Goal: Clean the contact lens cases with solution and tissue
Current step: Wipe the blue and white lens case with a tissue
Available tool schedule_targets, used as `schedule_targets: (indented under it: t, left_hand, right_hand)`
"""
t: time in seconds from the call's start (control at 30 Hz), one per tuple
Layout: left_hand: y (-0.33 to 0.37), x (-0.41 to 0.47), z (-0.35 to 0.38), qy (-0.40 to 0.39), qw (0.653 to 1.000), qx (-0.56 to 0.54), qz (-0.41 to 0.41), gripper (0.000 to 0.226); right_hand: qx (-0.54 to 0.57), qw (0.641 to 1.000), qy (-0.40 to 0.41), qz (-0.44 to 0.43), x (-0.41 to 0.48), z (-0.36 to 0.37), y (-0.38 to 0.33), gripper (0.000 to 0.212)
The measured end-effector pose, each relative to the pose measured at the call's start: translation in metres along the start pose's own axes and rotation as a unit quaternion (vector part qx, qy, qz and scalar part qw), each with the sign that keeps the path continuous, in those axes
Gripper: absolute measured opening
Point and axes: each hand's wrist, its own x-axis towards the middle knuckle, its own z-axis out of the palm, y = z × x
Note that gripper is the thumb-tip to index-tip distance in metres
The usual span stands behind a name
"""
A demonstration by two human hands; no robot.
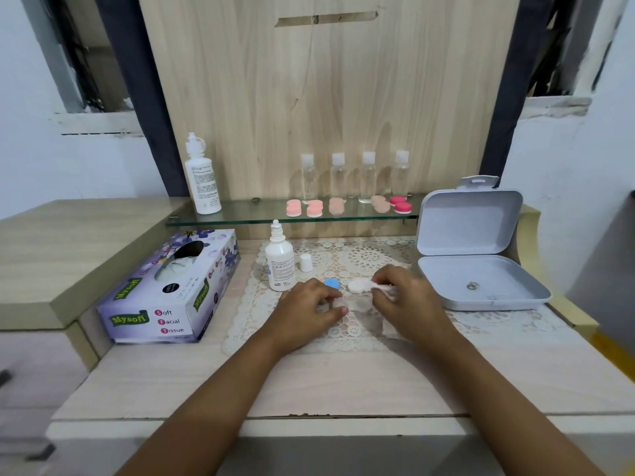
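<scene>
On the lace mat [343, 259] lies a clear contact lens case [354, 305] between my hands. My left hand [309, 305] pinches its left end. My right hand [405, 297] pinches a twisted piece of white tissue [381, 287] just above the case. A blue cap [332, 283] and a white cap [356, 286] lie behind the case. The small solution bottle [279, 264] stands uncapped at the mat's left, its white cap [305, 262] beside it. The tissue box [171, 290] lies further left.
A glass shelf [240, 214] at the back carries a big white bottle [202, 178], several clear bottles [338, 176] and several pink lens cases [314, 208]. An open grey plastic box [474, 255] sits at the right. A raised wooden ledge [68, 242] flanks the left.
</scene>
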Motion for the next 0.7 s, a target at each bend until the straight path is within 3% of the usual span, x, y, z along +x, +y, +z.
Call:
schedule_targets:
  t: [0.33, 0.7]
  left_hand:
    - [-0.0002, 0.0006, -0.0001, 0.000, 1.000, 0.005, 0.016, 0.025]
    - [-0.0001, 0.0003, 0.0012, -0.001, 0.999, 0.026, 0.029, 0.025]
  right_hand:
    - [-0.076, 0.992, -0.071, -0.075, -0.0052, 0.0091, 0.0085, 0.018]
    - [-0.107, 0.981, -0.144, -0.079, -0.0025, 0.0105, 0.0043, 0.024]
